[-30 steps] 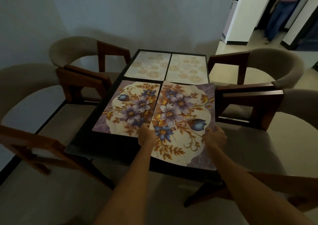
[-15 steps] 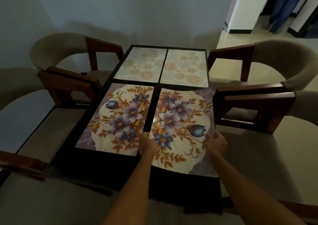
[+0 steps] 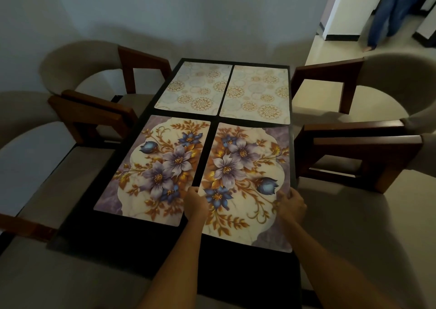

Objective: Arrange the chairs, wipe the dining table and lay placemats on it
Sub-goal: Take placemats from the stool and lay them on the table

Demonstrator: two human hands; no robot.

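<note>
we hold the flower mat (image 3: 245, 167) by its side edges, left hand (image 3: 195, 202) and right hand (image 3: 291, 206); its long way runs straight away from our hands.

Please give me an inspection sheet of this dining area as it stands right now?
Surface: dark dining table, near end bare.
Job's things: two circle-pattern placemats side by side at the far end; left floral placemat lying flat; right floral placemat beside it, apart by a narrow gap, reaching nearer the near edge.
Clutter: nothing seen.
Grips: left hand and right hand each hold a side edge of the right floral placemat.
Cables: nothing seen.
Surroundings: cushioned wooden chairs on both sides; wall behind; a person's legs in the doorway.
</note>
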